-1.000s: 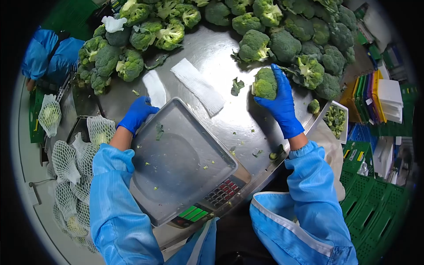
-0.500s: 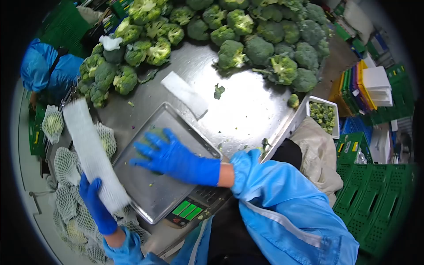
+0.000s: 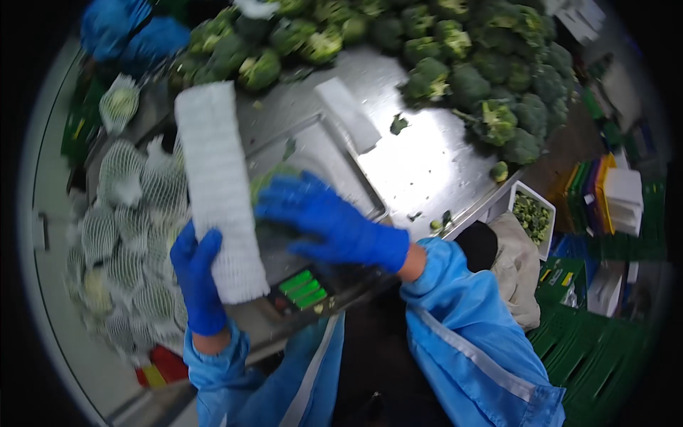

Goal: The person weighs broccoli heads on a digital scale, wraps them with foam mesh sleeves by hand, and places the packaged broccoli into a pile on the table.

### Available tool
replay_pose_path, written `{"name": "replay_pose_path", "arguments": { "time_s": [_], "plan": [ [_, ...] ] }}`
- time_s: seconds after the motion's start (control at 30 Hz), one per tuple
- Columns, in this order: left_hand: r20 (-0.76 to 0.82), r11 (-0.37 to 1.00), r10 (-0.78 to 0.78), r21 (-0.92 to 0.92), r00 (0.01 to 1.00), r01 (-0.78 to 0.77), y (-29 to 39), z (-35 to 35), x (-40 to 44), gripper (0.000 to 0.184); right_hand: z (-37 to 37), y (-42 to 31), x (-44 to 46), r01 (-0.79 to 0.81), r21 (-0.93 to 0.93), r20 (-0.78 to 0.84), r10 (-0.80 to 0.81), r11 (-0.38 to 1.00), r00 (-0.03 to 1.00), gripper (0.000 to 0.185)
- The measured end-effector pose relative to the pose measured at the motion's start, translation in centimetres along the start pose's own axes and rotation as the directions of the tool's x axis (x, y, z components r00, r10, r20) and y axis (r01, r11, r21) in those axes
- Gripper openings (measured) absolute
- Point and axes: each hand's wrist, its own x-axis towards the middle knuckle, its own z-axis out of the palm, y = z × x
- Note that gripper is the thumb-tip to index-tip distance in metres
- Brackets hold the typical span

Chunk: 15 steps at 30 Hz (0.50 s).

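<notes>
My left hand [image 3: 199,277], in a blue glove, is closed on the lower left edge of a flattened white foam net sleeve [image 3: 217,178], which stands nearly upright. Just right of the sleeve, my right hand [image 3: 320,220], also gloved in blue, has its fingers around a head of broccoli [image 3: 274,179]. Most of that broccoli is hidden by the hand, and motion blurs the area. Under the right hand lies a metal tray [image 3: 320,153] on a scale with a green-lit display [image 3: 304,288]. Another flat white sleeve [image 3: 348,114] lies beyond the tray.
Loose broccoli heads [image 3: 498,92] are piled at the back of the metal table [image 3: 420,164]. Several net-wrapped heads [image 3: 128,235] crowd the left side. A white box of trimmings [image 3: 532,217] and green crates [image 3: 590,349] stand right. A co-worker's blue sleeve [image 3: 117,32] shows upper left.
The right hand has closed around the broccoli and come close beside the sleeve. My left hand still holds the sleeve, now more upright. The whole view has shifted.
</notes>
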Motion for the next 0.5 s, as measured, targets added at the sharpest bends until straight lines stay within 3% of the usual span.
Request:
{"name": "replay_pose_path", "arguments": {
  "time_s": [0.07, 0.13, 0.2, 0.23, 0.27, 0.33, 0.37, 0.43, 0.47, 0.5],
  "plan": [
    [0.007, 0.998, -0.038, 0.04, 0.999, 0.038, 0.0, -0.3, -1.4, 0.032, -0.6, 0.4, -0.3, -0.043, 0.558, -0.14, 0.145, 0.829, 0.979, 0.058],
    [0.07, 0.986, -0.081, 0.151, 0.994, 0.07, -0.2, 0.1, -2.7, 0.027, -2.9, 0.0, -0.1, -0.102, 0.636, -0.362, 0.412, 0.765, 0.836, 0.068],
    [0.223, 0.967, -0.204, 0.198, 0.953, 0.16, -0.8, 0.5, -3.9, 0.026, -5.4, -0.7, 0.4, -0.024, 0.702, -0.442, 0.462, 0.712, 0.769, 0.078],
    [0.292, 0.965, -0.232, 0.191, 0.928, 0.181, -1.4, 1.2, -4.6, 0.026, -5.6, -0.8, 0.3, -0.072, 0.671, -0.408, 0.449, 0.738, 0.795, 0.087],
    [0.362, 0.961, -0.26, 0.188, 0.895, 0.203, -2.0, 1.9, -5.1, 0.026, -5.6, -1.9, 0.3, -0.131, 0.537, -0.427, 0.403, 0.833, 0.81, 0.075],
    [0.491, 0.973, -0.217, 0.18, 0.844, 0.145, -3.5, 3.0, -5.1, 0.026, -5.6, -3.0, -0.8, -0.257, 0.595, -0.238, 0.472, 0.762, 0.849, 0.05],
    [0.496, 0.962, -0.269, 0.176, 0.826, 0.208, -3.5, 3.7, -5.3, 0.026, -5.6, -3.4, -1.4, -0.267, 0.625, -0.252, 0.513, 0.734, 0.821, 0.027],
    [0.5, 0.952, -0.298, 0.1, 0.813, 0.288, -4.8, 4.3, -5.3, 0.026, -5.9, -2.7, -3.1, -0.243, 0.712, -0.383, 0.654, 0.659, 0.652, 0.024],
    [0.51, 0.933, -0.323, 0.03, 0.797, 0.359, -5.6, 4.7, -5.4, 0.028, -5.6, -1.4, -4.6, -0.152, 0.796, -0.407, 0.703, 0.586, 0.583, 0.024],
    [0.544, 0.96, -0.243, 0.017, 0.803, 0.279, -6.1, 5.7, -5.5, 0.038, -5.4, -0.3, -6.1, -0.133, 0.869, -0.345, 0.777, 0.476, 0.527, 0.025]
  ]
}}
